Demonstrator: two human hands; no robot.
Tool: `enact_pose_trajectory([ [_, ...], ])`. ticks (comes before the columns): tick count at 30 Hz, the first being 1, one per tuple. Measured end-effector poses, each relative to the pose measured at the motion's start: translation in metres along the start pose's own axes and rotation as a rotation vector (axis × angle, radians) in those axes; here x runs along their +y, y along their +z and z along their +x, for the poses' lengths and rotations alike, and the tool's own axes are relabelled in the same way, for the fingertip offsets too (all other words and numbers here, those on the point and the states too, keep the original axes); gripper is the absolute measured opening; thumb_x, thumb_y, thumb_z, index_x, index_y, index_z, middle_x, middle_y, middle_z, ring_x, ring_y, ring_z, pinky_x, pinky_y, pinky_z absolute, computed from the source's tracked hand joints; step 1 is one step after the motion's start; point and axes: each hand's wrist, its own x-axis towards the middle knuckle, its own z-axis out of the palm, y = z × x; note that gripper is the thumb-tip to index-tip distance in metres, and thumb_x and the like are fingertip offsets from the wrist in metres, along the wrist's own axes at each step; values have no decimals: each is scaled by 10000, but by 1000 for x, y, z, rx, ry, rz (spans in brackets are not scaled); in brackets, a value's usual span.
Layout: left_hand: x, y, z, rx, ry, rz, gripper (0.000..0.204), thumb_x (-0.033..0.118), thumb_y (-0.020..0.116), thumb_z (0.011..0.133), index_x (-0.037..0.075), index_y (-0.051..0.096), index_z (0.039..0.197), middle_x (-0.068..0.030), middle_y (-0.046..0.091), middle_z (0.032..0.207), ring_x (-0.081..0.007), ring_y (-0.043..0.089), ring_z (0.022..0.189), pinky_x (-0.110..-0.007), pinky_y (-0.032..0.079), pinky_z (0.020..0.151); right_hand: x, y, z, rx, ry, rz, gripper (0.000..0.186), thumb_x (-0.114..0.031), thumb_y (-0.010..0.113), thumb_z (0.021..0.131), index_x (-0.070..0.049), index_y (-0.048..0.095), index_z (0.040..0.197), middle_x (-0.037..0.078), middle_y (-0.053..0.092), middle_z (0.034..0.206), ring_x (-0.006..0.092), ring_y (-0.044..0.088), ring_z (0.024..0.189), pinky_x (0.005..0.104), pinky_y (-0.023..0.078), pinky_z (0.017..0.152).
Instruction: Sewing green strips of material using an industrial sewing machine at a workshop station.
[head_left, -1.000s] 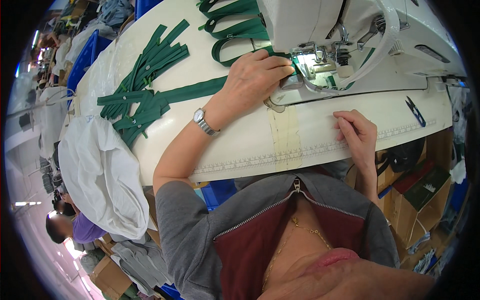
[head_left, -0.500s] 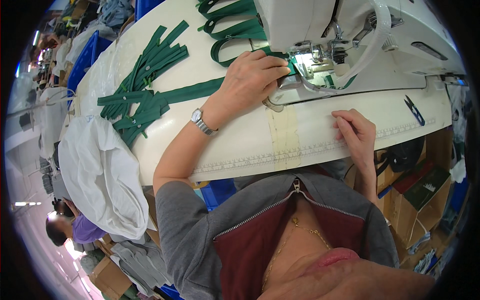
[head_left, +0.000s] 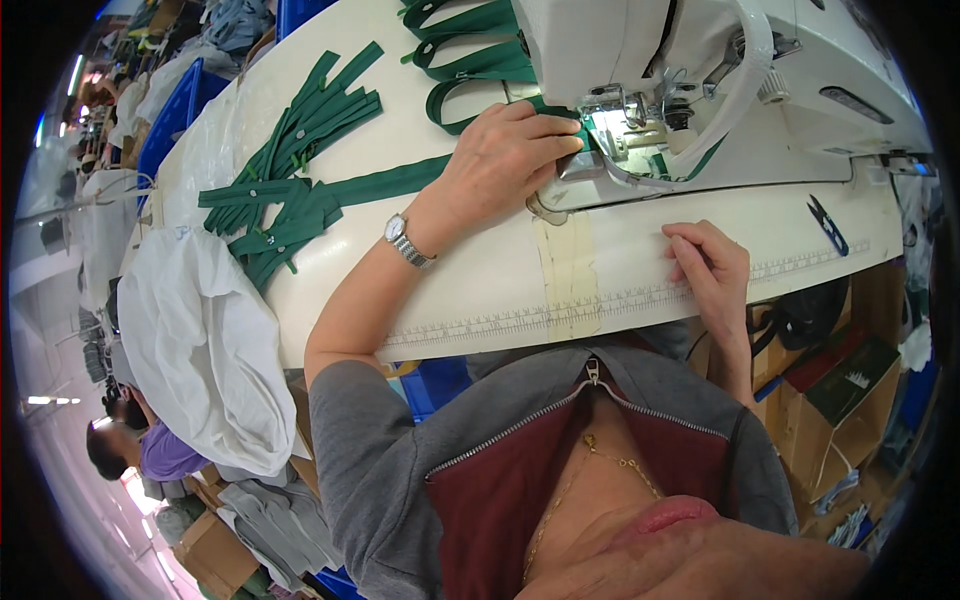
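Green zipper strip (head_left: 390,180) lies on the table (head_left: 480,270), running from a pile of similar strips (head_left: 330,115) to beneath the left hand (head_left: 510,150). That hand's fingers sit close together, pressing green tape beside the sewing machine (head_left: 600,40)'s metal foot; the thumb's grip cannot be told. The step appears to be guiding tape at the foot, calling for flat, steady feeding. The right hand (head_left: 712,265) has loosely curled fingers, holding nothing visible.
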Motion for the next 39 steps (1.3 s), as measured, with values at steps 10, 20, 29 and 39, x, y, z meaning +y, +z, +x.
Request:
enact_pose_trajectory([
  [10, -7, 4, 6, 30, 19, 52, 260, 35, 649, 673, 80, 669, 928, -10, 631, 1004, -192, 543, 850, -314, 456, 743, 0, -1, -1, 23, 19, 32, 155, -15, 531, 857, 25, 632, 968, 62, 577, 734, 86, 532, 569, 195, 428, 514],
  [20, -22, -3, -1, 96, 54, 206, 190, 97, 556, 731, 96, 631, 905, -44, 577, 848, -211, 544, 774, -322, 460, 665, 5, 5, 4, 29, 51, 16, 140, -56, 527, 877, 10, 631, 942, 12, 562, 725, 51, 479, 548, 177, 364, 485],
  [29, -8, -77, -52, 241, -202, 558, 340, 22, 554, 717, 75, 581, 1051, -59, 613, 887, -210, 588, 756, -314, 454, 651, 9, 12, -3, 49, -112, 118, 157, -61, 536, 877, 12, 616, 991, 26, 564, 792, 61, 493, 574, 171, 378, 500],
  [39, 77, -67, -47, 413, -697, -1563, 355, 12, 538, 846, 10, 549, 1200, -83, 574, 1189, -128, 585, 855, -258, 489, 795, -39, 103, 4, -401, -19, 482, 325, -92, 595, 836, 47, 566, 1128, 86, 631, 978, 143, 613, 858, 227, 484, 683],
])
